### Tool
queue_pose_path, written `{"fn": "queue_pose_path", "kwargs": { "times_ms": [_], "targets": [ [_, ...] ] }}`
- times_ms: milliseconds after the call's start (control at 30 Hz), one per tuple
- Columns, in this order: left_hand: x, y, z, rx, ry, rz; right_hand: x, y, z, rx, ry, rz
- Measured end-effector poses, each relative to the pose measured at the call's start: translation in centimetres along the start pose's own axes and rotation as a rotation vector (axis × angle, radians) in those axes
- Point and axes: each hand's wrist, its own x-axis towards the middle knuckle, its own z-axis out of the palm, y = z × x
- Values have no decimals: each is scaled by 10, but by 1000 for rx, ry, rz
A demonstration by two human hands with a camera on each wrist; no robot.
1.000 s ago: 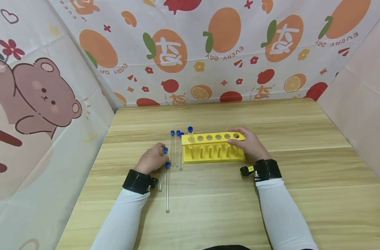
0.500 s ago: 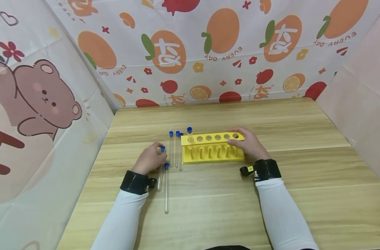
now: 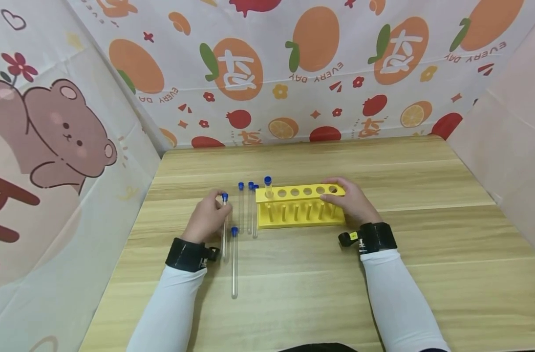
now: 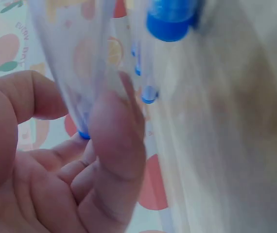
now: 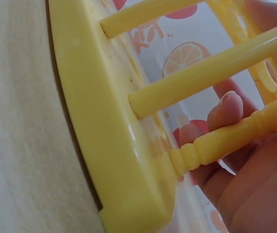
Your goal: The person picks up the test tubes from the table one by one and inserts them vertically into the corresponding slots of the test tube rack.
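Right, your left hand point(image 3: 205, 220) is pinching a clear tube with a blue cap point(image 3: 224, 222) near its capped end. The wrist view shows your thumb and fingers point(image 4: 114, 155) curled round the glass, so that's a real grip, not a touch. The tube's lower end looks close to the table point(image 3: 293, 293) beside your wrist, the cap end raised a little; I can't tell if the bottom is clear of the wood.

Your right hand point(image 3: 353, 205) is wrapped round the right end of the yellow rack point(image 3: 300, 208), fingers over the top plate and behind the corner post point(image 5: 226, 138). Looks like a bracing hold: it keeps the rack from sliding while the other hand works.

One capped tube point(image 3: 267, 187) already stands upright in the leftmost hole. The other five holes are bare.

Loose tubes, all lying flat:
- three tubes side by side point(image 3: 248, 208), just left of the rack, caps pointing away from you
- one tube point(image 3: 234, 261) nearer you, just right of the held one, cap also at the far end

Caps all face the same way, so each can be picked up at the cap end and go in bottom first, my read.

The fruit-print cloth point(image 3: 315, 58) walls the table on three sides.
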Motion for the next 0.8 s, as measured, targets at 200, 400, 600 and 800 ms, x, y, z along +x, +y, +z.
{"fn": "queue_pose_path", "kwargs": {
  "times_ms": [200, 400, 600, 800],
  "targets": [
    [-1, 7, -10, -98, 61, 29, 0, -1, -1, 0, 5, -10],
    [-2, 17, -18, -225, 127, 67, -1, -1, 0, 4, 4, -10],
    [-4, 30, -23, -338, 154, 99, 0, -1, -1, -8, 13, -1],
    [-7, 44, -27, -391, 206, 144, -1, -2, 0, -14, 9, -13]
  ]
}}
